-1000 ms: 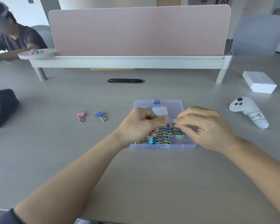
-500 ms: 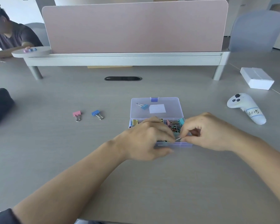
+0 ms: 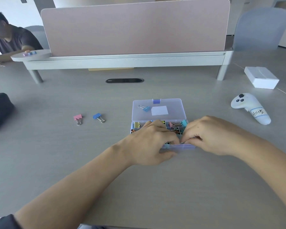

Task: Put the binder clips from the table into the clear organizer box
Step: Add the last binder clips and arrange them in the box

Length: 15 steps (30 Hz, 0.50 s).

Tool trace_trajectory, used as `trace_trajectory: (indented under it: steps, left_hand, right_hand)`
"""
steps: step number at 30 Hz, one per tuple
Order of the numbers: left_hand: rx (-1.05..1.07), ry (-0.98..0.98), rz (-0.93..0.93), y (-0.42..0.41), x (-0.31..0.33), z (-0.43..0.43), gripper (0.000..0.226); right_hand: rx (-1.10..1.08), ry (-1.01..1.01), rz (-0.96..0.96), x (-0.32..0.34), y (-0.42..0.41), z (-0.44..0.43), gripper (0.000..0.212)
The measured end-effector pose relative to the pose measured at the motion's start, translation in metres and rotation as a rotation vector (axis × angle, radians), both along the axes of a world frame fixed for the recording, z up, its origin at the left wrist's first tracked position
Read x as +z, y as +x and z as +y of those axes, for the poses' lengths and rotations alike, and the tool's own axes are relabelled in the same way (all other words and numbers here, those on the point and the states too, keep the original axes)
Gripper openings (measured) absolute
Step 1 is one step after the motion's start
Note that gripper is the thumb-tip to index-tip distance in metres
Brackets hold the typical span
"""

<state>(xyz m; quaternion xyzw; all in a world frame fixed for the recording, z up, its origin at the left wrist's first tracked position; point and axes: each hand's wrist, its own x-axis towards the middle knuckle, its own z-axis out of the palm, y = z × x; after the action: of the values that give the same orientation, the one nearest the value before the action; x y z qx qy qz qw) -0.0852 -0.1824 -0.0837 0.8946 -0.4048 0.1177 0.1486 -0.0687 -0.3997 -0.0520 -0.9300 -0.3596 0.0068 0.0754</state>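
On my feed, a black bag (image 3: 0,111) sits at the far left edge of the counter (image 3: 155,187). Right of it, well apart, lie two loose binder clips: the pink clip (image 3: 78,117) and, just beside it, the blue clip (image 3: 97,116), both flat on the bare surface with their wire handles towards me. Neither touches the clear organizer box (image 3: 186,146), which stands near the middle of the counter with its lid (image 3: 173,104) folded open and lying flat behind it. On the lid rest a light-blue clip (image 3: 145,108) and a white label (image 3: 159,110). The compartments I can see are packed with coloured clips, yellow at the left and pink and teal at the right. My left hand (image 3: 149,142) is over the front half of the box, fingers curled down and thumb low by the front wall - I cannot tell whether it holds anything. My right hand (image 3: 210,134) meets it fingertip to fingertip over the front edge, narrow, pinching the thin silver handle of a wire-handled clip (image 3: 182,143); the clip's body is hidden. Farther right lies a white controller (image 3: 251,108) with a handwritten sticker, and beyond it - towards the back - a white carton (image 3: 261,79).
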Motion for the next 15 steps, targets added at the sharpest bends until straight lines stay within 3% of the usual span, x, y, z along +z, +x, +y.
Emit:
trace_trajectory:
  steps: [6, 15]
  left_hand:
    - [0.013, 0.001, -0.037, 0.0, 0.001, -0.002, 0.017]
    - [-0.019, -0.008, -0.065, 0.003, 0.0, -0.003, 0.015]
  right_hand:
    - [-0.044, -0.164, 0.041, 0.006, -0.012, 0.003, 0.046]
    - [-0.112, -0.208, 0.089, 0.003, -0.015, 0.008, 0.039]
